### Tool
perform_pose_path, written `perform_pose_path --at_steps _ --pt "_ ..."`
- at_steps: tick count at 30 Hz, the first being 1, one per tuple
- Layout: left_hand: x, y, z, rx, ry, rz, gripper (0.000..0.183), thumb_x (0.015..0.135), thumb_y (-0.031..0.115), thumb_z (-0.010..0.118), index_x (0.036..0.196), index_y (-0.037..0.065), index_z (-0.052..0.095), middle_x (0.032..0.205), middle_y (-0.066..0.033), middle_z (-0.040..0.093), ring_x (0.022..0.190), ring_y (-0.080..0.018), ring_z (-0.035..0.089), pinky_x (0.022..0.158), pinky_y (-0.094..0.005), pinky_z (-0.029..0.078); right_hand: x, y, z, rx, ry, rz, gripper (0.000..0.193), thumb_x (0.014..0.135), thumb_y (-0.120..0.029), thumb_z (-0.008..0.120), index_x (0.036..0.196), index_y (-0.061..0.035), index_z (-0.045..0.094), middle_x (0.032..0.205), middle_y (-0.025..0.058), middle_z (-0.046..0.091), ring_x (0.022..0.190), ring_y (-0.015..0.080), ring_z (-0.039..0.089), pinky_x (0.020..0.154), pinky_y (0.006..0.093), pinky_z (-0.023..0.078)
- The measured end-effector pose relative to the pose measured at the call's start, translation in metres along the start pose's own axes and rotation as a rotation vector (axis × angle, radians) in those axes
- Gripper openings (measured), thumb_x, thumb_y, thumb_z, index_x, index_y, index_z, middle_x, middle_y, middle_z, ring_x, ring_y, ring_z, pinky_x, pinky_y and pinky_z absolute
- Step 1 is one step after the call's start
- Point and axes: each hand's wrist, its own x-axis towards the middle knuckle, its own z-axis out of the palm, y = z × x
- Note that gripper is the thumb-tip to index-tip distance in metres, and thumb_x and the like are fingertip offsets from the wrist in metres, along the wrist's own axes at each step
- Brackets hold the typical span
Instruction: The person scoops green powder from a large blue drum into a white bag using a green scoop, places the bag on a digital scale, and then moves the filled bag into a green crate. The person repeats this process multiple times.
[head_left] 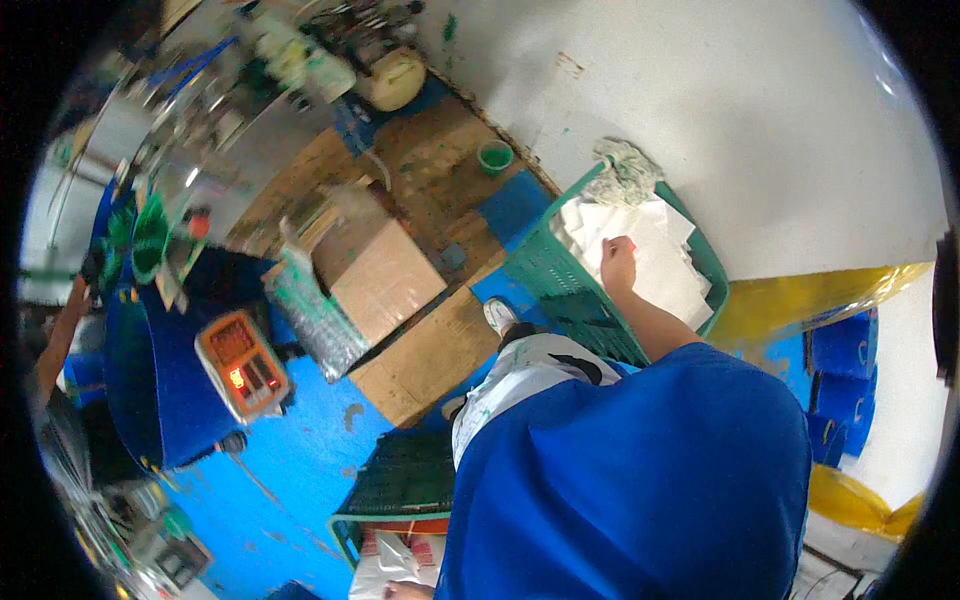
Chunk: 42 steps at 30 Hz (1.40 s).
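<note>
My right hand [618, 262] is over the tall green basket [548, 262], its fingers curled closed against a stack of white sheets or flat bags [655, 262]. A small reddish patch shows at the fingertips; what they hold, if anything, I cannot make out. A crumpled pale cloth [625, 172] hangs over that basket's far corner. At the lower edge my left hand [408, 591] is partly cut off, beside white bags with red print [385, 562] in a second green basket [385, 470]. Its fingers are too little in view to read.
A cardboard box [390, 285] stands on flattened cardboard, beside a plastic-wrapped bundle [318, 320]. An orange digital scale [240, 365] rests by a large blue bin [135, 370]. A green-tinted cup [494, 157] sits near the wall. Another person's arm [62, 335] shows far left.
</note>
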Motion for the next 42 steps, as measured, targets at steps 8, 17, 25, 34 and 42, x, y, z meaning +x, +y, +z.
perform_pose_path --at_steps 8,17,25,34,42 --pt "0.011 0.332 -0.046 -0.663 -0.242 0.537 0.016 0.080 0.013 0.063 0.088 0.001 0.058 0.083 -0.0072 0.059 0.072 -0.0172 0.052 0.062 -0.0331 0.045 0.117 0.104 0.050 0.607 -0.305 0.870 0.051 0.078 -0.044 0.062 0.101 0.0011 0.053 0.081 0.0207 0.060 0.062 0.0232 0.061 0.052 0.0374 0.049" --pt "-0.173 0.496 -0.090 -0.766 -0.715 0.924 0.010 0.080 0.008 0.064 0.087 0.003 0.060 0.081 -0.0059 0.063 0.070 -0.0136 0.061 0.060 -0.0263 0.049 0.093 0.034 -0.033 1.306 -0.173 0.500 0.031 0.077 -0.013 0.057 0.105 -0.0038 0.049 0.089 0.0115 0.059 0.082 0.0242 0.060 0.075 0.0392 0.052" --pt "-0.202 0.564 -0.063 -1.292 -1.630 -0.344 0.041 0.091 0.036 0.048 0.114 0.003 0.051 0.099 -0.0121 0.060 0.087 -0.0246 0.059 0.080 -0.0379 0.049 -0.087 -0.235 0.075 0.815 -1.444 0.342 0.033 0.089 -0.033 0.052 0.098 -0.0015 0.057 0.087 0.0057 0.057 0.080 0.0187 0.053 0.070 0.0373 0.044" --pt "-0.069 0.644 -0.014 -1.101 -0.376 0.471 0.035 0.090 0.029 0.051 0.075 -0.003 0.055 0.068 -0.0160 0.057 0.060 -0.0239 0.049 0.057 -0.0370 0.041 -0.091 -0.394 0.153 0.418 -0.835 -0.439 0.044 0.091 -0.038 0.046 0.078 0.0015 0.059 0.074 0.0247 0.059 0.072 0.0407 0.058 0.063 0.0479 0.042" --pt "-0.005 0.694 0.057 -0.903 -0.399 0.500 0.035 0.086 0.029 0.056 0.075 -0.004 0.055 0.067 -0.0182 0.056 0.061 -0.0252 0.049 0.061 -0.0390 0.042 -0.037 -0.410 0.248 -0.021 -0.651 -0.264 0.043 0.085 -0.045 0.050 0.086 -0.0047 0.065 0.091 0.0201 0.064 0.088 0.0372 0.061 0.074 0.0463 0.048"
